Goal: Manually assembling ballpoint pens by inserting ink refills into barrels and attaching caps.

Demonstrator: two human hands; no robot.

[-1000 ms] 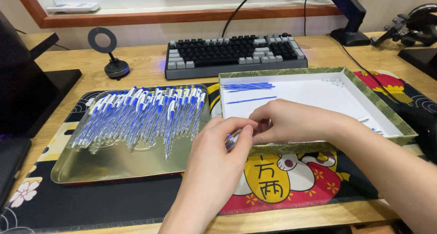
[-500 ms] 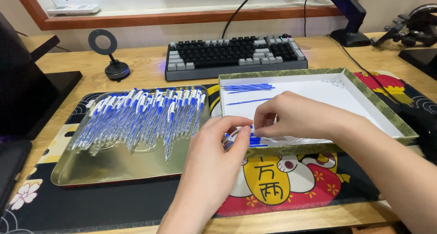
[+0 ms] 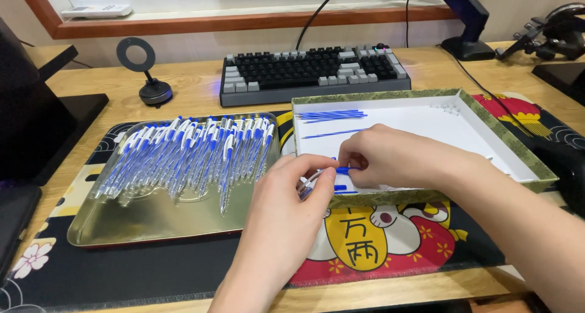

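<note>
right hand (image 3: 390, 157): drawn slightly back from left hand (image 3: 292, 197) | blue piece (image 3: 345, 170): now showing between fingertips

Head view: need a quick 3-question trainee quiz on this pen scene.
1. True or false: the clear blue-capped pens lie piled on the gold metal tray.
2. What lies in the far left corner of the white shallow box with green patterned rim? A) coins B) thin blue refills C) scissors
3. Fill in: the left hand and right hand meet over the box's ____ edge.

Key: 1 true; 2 B; 3 near. Both hands' fingers pinch one small blue and clear pen part.
</note>
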